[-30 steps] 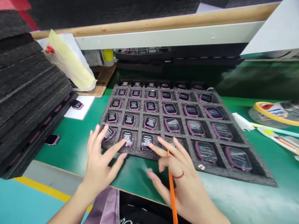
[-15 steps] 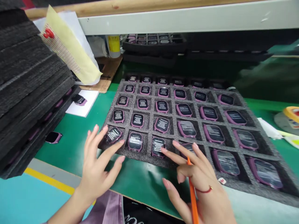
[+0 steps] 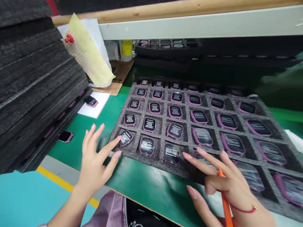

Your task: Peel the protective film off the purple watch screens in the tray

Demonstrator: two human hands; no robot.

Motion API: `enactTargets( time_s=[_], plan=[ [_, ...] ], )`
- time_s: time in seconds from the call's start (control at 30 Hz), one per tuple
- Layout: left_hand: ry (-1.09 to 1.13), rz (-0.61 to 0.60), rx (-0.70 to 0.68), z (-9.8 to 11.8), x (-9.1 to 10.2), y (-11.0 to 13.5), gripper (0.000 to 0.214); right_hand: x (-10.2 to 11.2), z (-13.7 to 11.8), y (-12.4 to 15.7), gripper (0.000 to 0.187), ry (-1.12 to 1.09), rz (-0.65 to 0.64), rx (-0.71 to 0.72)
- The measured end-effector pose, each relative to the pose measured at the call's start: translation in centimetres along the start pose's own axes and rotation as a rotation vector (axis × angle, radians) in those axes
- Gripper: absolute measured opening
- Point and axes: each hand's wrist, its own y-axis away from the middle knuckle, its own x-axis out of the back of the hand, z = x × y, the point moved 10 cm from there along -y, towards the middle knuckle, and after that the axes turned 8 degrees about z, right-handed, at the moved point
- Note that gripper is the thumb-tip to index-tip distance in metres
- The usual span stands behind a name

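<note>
A grey foam tray [image 3: 156,162] lies on the green table, its square pockets holding rows of purple-cased smartwatches without straps, screens lit with white text. My left hand [image 3: 94,160] has its fingers spread, the index fingertip on the screen of the tilted front-left smartwatch [image 3: 126,139]. Held among the bent fingers of my right hand [image 3: 236,186] is an orange stick-like tool [image 3: 226,203]. That hand's index fingertip hovers just right of the third front smartwatch [image 3: 172,154], and the hand partly hides the pockets beneath it.
Black foam trays are stacked high [image 3: 35,82] on the left. Beside them lie a loose smartwatch [image 3: 66,136] and another [image 3: 91,101] on a white pad [image 3: 100,105]. Yellow paper [image 3: 91,56] hangs from a red pin. A white shelf beam [image 3: 189,28] crosses above the tray.
My right index fingertip has left the third front smartwatch's screen, whose text now differs. My left index fingertip has come onto the front-left smartwatch. The view has shifted left.
</note>
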Motion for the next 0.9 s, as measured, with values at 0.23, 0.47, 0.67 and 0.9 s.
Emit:
enactTargets(
  time_s=[0.23,0.47,0.67,0.9],
  plan=[
    [0.063,-0.114,0.000,0.4,-1.3,0.3,0.060,0.5,0.2,-1.6,0.022,0.048,0.004,0.062],
    [0.122,-0.122,-0.003,1.5,-1.5,0.3,0.063,-0.3,1.6,-2.4,0.021,0.095,-0.064,0.074],
    [0.154,-0.055,-0.010,1.2,-1.1,-0.2,0.052,-1.9,1.8,-3.2,0.020,0.082,-0.134,0.081],
    [0.068,-0.015,-0.073,1.3,-0.8,-0.2,0.034,-3.3,2.4,-3.7,0.024,0.101,-0.158,0.054]
  ],
)
